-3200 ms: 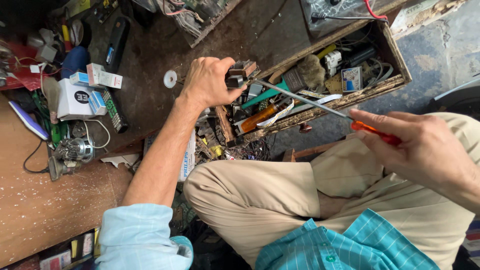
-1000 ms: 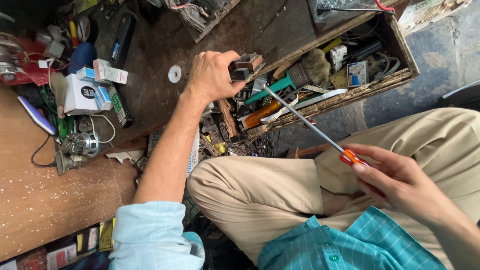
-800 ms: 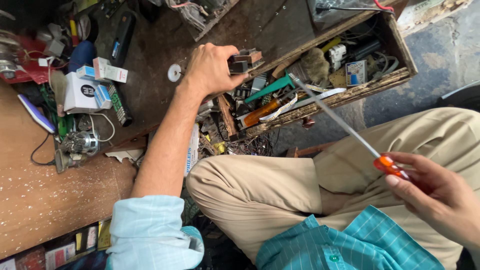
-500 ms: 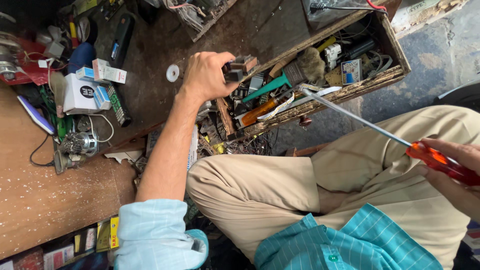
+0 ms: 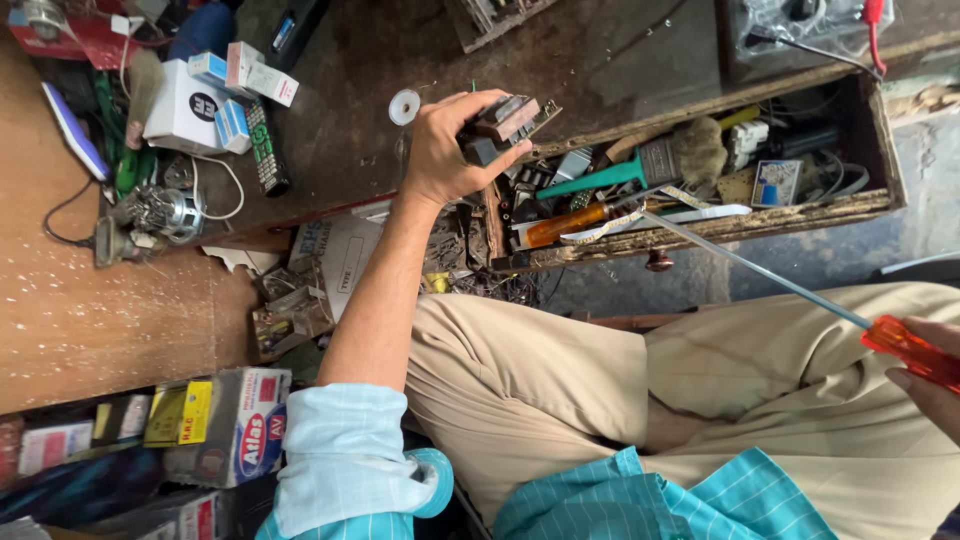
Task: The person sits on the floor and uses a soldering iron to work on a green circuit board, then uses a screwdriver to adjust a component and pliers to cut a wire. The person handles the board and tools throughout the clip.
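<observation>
My left hand (image 5: 445,150) grips a small dark metal block of stacked plates (image 5: 505,122) and holds it over the edge of the wooden bench (image 5: 110,320). At the right edge of view my right hand (image 5: 930,385) holds the orange handle of a long screwdriver (image 5: 905,350). Its thin steel shaft (image 5: 750,270) runs up and left, and the tip ends over the open wooden drawer (image 5: 700,225), apart from the block. My knees in tan trousers (image 5: 560,380) fill the lower middle.
The drawer holds several tools, among them a green-handled tool (image 5: 600,178) and an amber-handled screwdriver (image 5: 565,225). On the bench lie small boxes (image 5: 215,95), a remote (image 5: 268,150), a small motor (image 5: 165,212) and a white tape roll (image 5: 404,106). Cartons (image 5: 225,420) sit below.
My right hand has drawn the screwdriver away to the right and down, pulling its tip off the block. The left hand keeps the block in about the same place.
</observation>
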